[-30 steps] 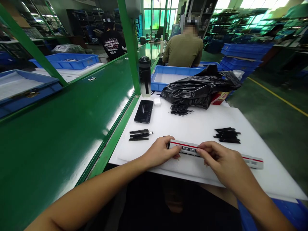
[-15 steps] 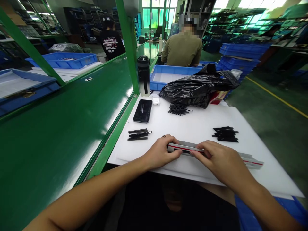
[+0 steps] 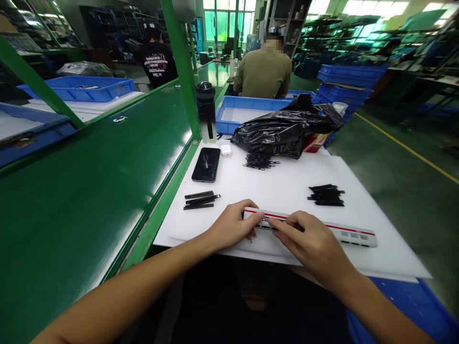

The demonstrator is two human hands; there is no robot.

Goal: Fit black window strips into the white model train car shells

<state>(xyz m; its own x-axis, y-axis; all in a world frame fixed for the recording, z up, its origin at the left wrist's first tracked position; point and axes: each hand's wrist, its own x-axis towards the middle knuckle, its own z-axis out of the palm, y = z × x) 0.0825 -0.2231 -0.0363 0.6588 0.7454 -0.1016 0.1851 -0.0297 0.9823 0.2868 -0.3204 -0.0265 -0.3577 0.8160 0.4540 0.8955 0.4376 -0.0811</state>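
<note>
On the back of the black shirt [image 3: 158, 64] at the far left, there are several lines of printed letters, in white and partly in reddish color. In the lowest line the word "MAKE" can be read, and after it a short group of letters, perhaps "PA", which is not certain. The lines above are too blurred for reading. The dark cap [image 3: 153, 32] above this shirt has a small white label, also too small to read.
</note>
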